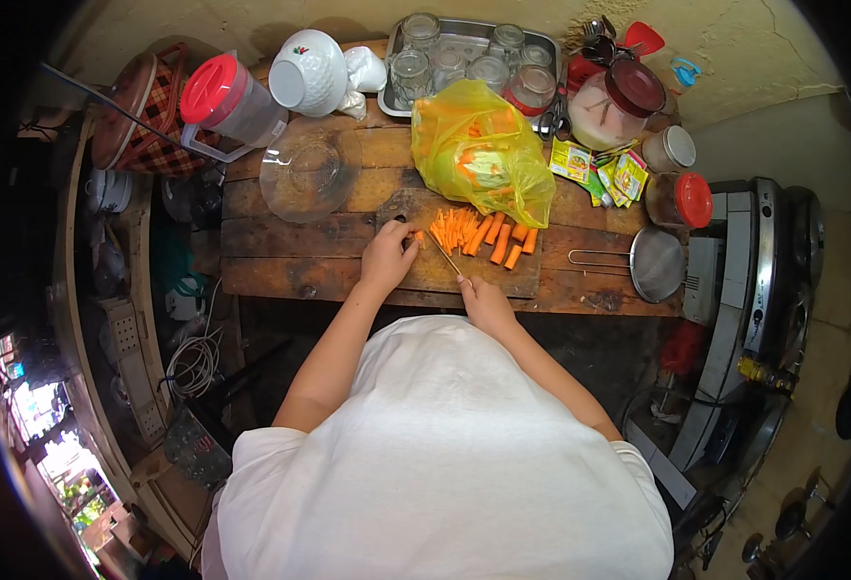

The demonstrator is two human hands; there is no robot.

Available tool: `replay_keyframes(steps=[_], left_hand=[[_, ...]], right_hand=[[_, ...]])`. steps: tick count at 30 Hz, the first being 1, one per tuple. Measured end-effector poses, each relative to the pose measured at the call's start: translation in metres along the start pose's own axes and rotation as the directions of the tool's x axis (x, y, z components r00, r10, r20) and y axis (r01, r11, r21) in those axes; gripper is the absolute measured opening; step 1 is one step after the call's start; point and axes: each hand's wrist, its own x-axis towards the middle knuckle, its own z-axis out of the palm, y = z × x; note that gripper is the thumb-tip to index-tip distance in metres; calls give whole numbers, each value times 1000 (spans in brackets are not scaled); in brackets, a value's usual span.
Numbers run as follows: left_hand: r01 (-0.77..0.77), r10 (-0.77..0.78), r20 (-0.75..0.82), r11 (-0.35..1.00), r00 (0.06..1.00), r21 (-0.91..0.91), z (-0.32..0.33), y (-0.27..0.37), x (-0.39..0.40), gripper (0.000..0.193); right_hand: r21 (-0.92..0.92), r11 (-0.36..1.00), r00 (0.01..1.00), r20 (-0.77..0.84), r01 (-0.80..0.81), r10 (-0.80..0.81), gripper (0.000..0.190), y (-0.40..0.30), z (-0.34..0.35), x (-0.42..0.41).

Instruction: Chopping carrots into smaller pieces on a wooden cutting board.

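My right hand (485,301) grips a knife (445,255) whose blade slants up and left across a wooden cutting board (432,274). At the board's left side, the fingertips of my left hand (389,254) hold a small piece of carrot (419,237) close to the blade. A heap of thin carrot sticks (452,228) lies just beyond the knife. To their right are several thicker carrot pieces (501,244). Behind the board sits a yellow plastic bag (483,156), with orange shreds and something pale green showing through.
A clear glass plate (309,170) lies left of the bag. Behind stand a lidded pitcher (233,101), white bowls (309,76) and a metal tray (396,101) of glass jars. On the right are scissors (557,119), seasoning packets (617,177), lidded jars (679,201) and a strainer (656,264).
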Motion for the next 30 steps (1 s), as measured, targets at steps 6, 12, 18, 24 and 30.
replay_keyframes(steps=[6,12,18,24,30], left_hand=[[83,-85,-89,996,992,-30,6,7,-8,27],[225,-255,-183,959,949,-170,17,9,-14,29],[307,-330,-166,939,929,-153,18,17,-10,31],[304,-345,-164,925,924,-230,21,8,-8,29],[304,-331,-119,931,936,-204,15,10,-3,26]], right_hand=[[22,999,1000,-21,24,-23,51,2,3,-1],[71,997,1000,23,-4,2,52,4,7,-1],[75,997,1000,18,-15,14,53,4,8,-4],[58,998,999,37,-16,14,53,1,8,-5],[107,994,1000,6,-10,10,52,-3,7,-7]])
